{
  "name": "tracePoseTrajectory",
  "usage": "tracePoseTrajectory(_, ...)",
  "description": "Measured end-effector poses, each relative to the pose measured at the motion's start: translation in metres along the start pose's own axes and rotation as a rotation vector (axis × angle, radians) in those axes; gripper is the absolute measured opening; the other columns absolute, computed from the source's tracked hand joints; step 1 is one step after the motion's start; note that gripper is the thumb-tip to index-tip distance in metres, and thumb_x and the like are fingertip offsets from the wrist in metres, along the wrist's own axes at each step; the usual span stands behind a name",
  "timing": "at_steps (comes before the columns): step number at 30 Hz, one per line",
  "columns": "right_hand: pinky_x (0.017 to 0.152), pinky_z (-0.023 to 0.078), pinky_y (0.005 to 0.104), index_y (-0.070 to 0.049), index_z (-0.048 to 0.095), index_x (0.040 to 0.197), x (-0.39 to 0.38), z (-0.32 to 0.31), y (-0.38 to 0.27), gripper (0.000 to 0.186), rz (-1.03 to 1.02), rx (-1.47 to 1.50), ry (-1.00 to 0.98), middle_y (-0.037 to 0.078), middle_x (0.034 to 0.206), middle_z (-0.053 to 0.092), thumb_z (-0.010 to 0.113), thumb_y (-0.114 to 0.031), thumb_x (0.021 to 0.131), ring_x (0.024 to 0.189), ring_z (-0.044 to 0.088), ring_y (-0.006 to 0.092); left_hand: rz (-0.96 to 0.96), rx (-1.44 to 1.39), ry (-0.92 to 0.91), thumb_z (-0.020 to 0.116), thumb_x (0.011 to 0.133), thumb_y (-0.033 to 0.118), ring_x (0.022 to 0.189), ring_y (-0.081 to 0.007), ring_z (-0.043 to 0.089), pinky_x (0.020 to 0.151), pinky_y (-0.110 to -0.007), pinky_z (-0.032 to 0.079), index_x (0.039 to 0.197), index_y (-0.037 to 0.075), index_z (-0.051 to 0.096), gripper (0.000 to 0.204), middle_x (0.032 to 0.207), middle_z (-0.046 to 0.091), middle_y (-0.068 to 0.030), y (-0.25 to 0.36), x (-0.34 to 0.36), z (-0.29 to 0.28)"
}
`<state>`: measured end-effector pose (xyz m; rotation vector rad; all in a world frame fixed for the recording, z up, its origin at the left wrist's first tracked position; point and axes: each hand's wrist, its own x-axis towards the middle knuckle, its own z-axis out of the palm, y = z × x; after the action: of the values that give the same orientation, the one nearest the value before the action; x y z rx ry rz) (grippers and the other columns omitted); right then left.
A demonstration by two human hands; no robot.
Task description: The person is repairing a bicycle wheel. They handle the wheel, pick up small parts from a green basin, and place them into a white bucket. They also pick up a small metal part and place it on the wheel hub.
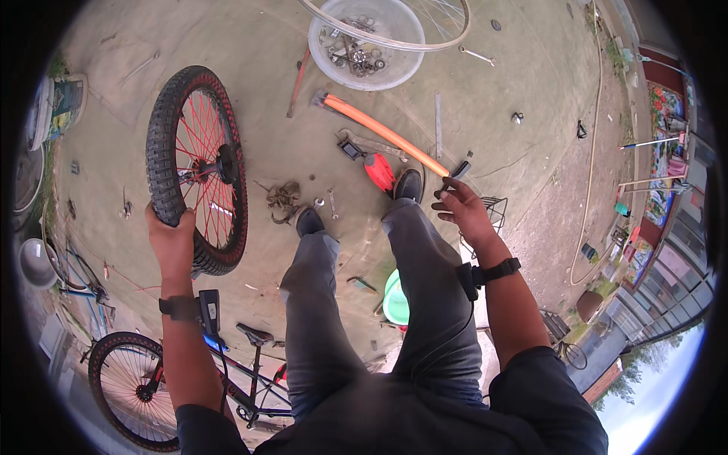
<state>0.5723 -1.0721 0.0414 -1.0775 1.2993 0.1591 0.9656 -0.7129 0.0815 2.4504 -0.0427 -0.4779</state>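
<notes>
My left hand point(173, 236) is closed on the near side of a bicycle wheel point(158, 152), its fingers over the knobbly black tyre. The wheel stands upright, with red spokes and a black hub. On the right, my right hand point(467, 211) is closed at the black handle point(461, 168) of an orange bicycle pump point(387, 135). The pump slants from there toward the far left; my fingers partly hide its handle. Between the pump and my shoe lies a red pointed object point(379, 173) beside a small black device.
A translucent basin point(318, 64) of metal parts stands ahead under a bare rim point(394, 47). Wrenches point(478, 56) and a red-handled tool point(298, 87) lie about. Behind my left arm lies a bicycle point(250, 394). A green basin point(394, 299) is by my right leg.
</notes>
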Motion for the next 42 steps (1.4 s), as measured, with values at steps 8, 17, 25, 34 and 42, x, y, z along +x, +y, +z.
tracePoseTrajectory(8, 0.084, 0.056, 0.0339, -0.004, 0.048, 0.143, 0.128, -0.024, -0.066, 0.056, -0.083, 0.007, -0.056, 0.013, 0.122, 0.065, 0.069, -0.025, 0.096, 0.106, 0.068, 0.0241, -0.029, 0.154, 0.156, 0.075, 0.083, 0.02, 0.08, -0.0188, 0.06, 0.079, -0.033, 0.05, 0.127, -0.004, 0.051, 0.056, 0.097, 0.065, -0.0104, 0.022, -0.017, 0.038)
tracePoseTrajectory(17, 0.095, 0.056, 0.0435, 0.004, 0.036, 0.145, 0.273, 0.0, -0.117, 0.065, -0.105, 0.355, -0.116, 0.023, 0.138, 0.052, 0.063, -0.034, 0.1, 0.116, 0.064, 0.036, -0.026, 0.251, 0.231, 0.073, 0.085, 0.02, 0.084, -0.0214, 0.062, 0.083, -0.034, 0.05, 0.129, -0.004, 0.052, 0.054, 0.099, 0.067, -0.0122, 0.012, -0.036, 0.049)
tracePoseTrajectory(25, 0.098, 0.056, 0.0443, 0.008, 0.038, 0.139, 0.362, 0.011, -0.124, 0.05, -0.109, 0.636, -0.161, 0.028, 0.138, 0.051, 0.047, -0.029, 0.107, 0.121, 0.06, 0.0394, -0.013, 0.125, 0.27, 0.067, 0.092, 0.012, 0.092, -0.0163, 0.058, 0.087, -0.029, 0.048, 0.141, -0.006, 0.042, 0.057, 0.111, 0.063, -0.0094, -0.007, -0.052, 0.048)
tracePoseTrajectory(34, 0.092, 0.059, 0.0411, 0.008, 0.046, 0.13, 0.402, -0.001, -0.148, 0.038, -0.21, 0.557, -0.054, 0.026, 0.125, 0.06, 0.042, -0.023, 0.109, 0.115, 0.065, 0.0364, -0.113, 0.07, 0.292, 0.065, 0.097, 0.018, 0.109, -0.0195, 0.055, 0.1, -0.032, 0.042, 0.149, -0.007, 0.036, 0.064, 0.127, 0.057, -0.0117, -0.05, -0.047, 0.014)
tracePoseTrajectory(42, 0.084, 0.061, 0.0387, 0.006, 0.05, 0.125, 0.43, -0.025, -0.152, 0.035, -0.189, 0.478, -0.019, 0.024, 0.119, 0.063, 0.043, -0.023, 0.107, 0.104, 0.069, 0.0346, -0.143, 0.032, 0.33, 0.066, 0.097, 0.02, 0.108, -0.0175, 0.055, 0.1, -0.031, 0.042, 0.154, -0.008, 0.027, 0.075, 0.126, 0.057, -0.0119, -0.05, -0.052, 0.016)
